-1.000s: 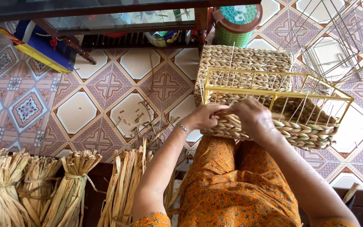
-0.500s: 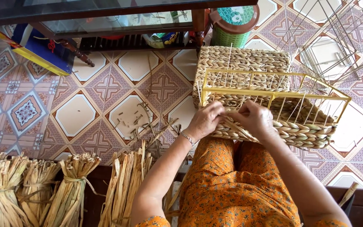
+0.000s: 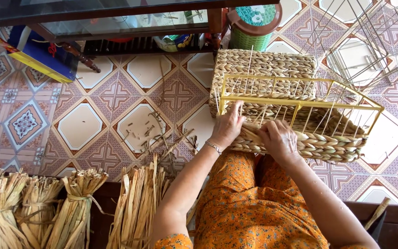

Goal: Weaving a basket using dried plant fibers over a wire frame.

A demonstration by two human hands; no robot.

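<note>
Bundles of dried straw [image 3: 33,207] lie tied at the near left edge of the tiled floor [image 3: 79,124], with a looser sheaf of stalks [image 3: 137,203] just beside them and short scraps [image 3: 148,133] scattered on the tiles beyond. Right of these, the left hand [image 3: 228,127] rests on the near wall of the basket [image 3: 272,92], fingers spread over the weave and up against the wire uprights; it presses rather than clenches, and I cannot tell whether a strand is pinched beneath it. The right hand [image 3: 279,138] sits just beside it, curled over a thick braided strand [image 3: 318,143] at the same wall, seemingly pinching it. The basket stands on the floor against the person's knees. Its yellow wire frame [image 3: 300,99] is woven on the far side nearly to the rim, while the near side has only its lower rows filled; bare wires show above them. By that measure, roughly the lower part is done and the upper rows remain. Bare wire frames [image 3: 369,50] stand at the far right corner.
</note>
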